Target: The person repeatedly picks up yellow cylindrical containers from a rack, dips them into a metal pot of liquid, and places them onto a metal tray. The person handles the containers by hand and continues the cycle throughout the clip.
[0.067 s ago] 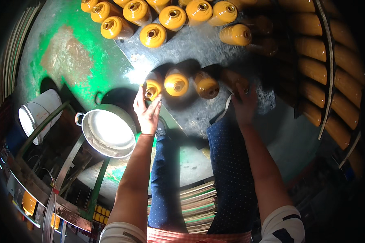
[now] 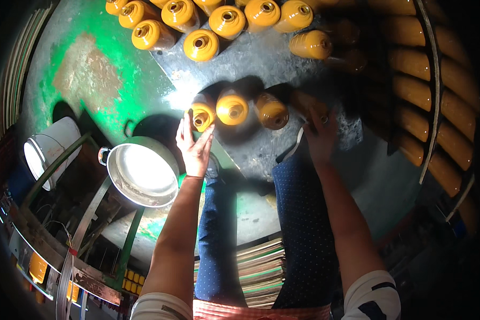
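Four-odd aside, several orange bottles with narrow round necks stand in a row before me. My left hand (image 2: pixel 195 148) has its thumb and fingers on either side of the leftmost orange bottle (image 2: pixel 203 114). Beside that bottle stands a second orange bottle (image 2: pixel 232 109), and a third orange bottle (image 2: pixel 272 113) leans a little toward me; neither is touched. In shadow at the right end of the row, my right hand (image 2: pixel 321 137) has its fingers around the near end of a dim orange bottle (image 2: pixel 306 102). Its fingertips are partly lost in the dark.
More orange bottles (image 2: pixel 227 21) are grouped at the back. On the right, stacked orange bottles (image 2: pixel 410 101) lie between thin boards (image 2: pixel 433 96). A metal pot (image 2: pixel 143 173) and a white bucket (image 2: pixel 53 152) are at left. Stacked boards (image 2: pixel 261 269) lie beneath my legs.
The leftmost bottle has tipped to a more upright stance, its neck shifting slightly right and away from me. My left hand has moved slightly; my right hand looks unchanged.
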Demonstrator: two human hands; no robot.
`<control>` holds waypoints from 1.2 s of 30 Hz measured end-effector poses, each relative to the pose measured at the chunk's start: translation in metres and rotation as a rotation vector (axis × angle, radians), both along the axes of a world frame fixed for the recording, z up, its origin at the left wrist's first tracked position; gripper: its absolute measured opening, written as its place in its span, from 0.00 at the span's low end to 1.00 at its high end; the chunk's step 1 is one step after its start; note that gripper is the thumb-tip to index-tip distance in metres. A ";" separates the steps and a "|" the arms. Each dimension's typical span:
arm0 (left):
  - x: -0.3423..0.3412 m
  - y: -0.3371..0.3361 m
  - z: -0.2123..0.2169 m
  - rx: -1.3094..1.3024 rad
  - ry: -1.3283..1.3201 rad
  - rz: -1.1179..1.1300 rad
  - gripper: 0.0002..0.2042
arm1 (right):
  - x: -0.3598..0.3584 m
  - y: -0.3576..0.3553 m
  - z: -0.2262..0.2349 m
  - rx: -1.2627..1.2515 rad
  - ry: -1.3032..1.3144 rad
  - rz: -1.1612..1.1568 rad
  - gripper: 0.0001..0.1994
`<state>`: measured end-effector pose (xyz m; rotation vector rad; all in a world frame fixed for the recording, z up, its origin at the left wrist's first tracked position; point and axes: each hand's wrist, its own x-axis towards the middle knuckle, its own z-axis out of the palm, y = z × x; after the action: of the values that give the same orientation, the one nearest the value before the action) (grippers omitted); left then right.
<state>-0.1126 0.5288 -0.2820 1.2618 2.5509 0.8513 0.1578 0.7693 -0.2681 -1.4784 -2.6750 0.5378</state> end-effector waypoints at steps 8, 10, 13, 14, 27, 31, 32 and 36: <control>-0.030 0.060 -0.016 0.104 -0.063 0.022 0.32 | -0.026 0.051 -0.031 0.100 0.196 -0.045 0.30; -0.049 0.069 -0.018 0.139 -0.096 0.055 0.29 | -0.021 0.069 -0.029 0.092 0.192 -0.042 0.28; -0.075 0.069 -0.017 0.218 -0.330 0.160 0.25 | -0.014 0.092 -0.014 0.024 0.221 -0.063 0.25; -0.077 0.057 -0.014 0.203 -0.337 0.178 0.25 | -0.009 0.090 -0.003 -0.039 0.265 -0.109 0.25; -0.040 -0.251 0.099 0.622 -1.714 0.757 0.27 | -0.051 -0.060 0.142 -1.585 0.398 -0.142 0.29; -0.021 -0.317 0.082 0.880 -2.195 0.619 0.31 | -0.097 -0.167 0.101 -2.280 0.400 -0.312 0.31; -0.017 -0.323 0.085 0.943 -2.182 0.618 0.31 | -0.110 -0.192 0.095 -2.357 0.419 -0.280 0.29; -0.007 -0.334 0.087 1.157 -2.161 0.588 0.29 | -0.144 -0.265 0.080 -2.497 0.427 -0.269 0.23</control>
<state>-0.1199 0.1951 -0.1949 -0.6273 0.3925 2.0179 0.0140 0.5040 -0.1878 -0.8411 -0.1495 3.6209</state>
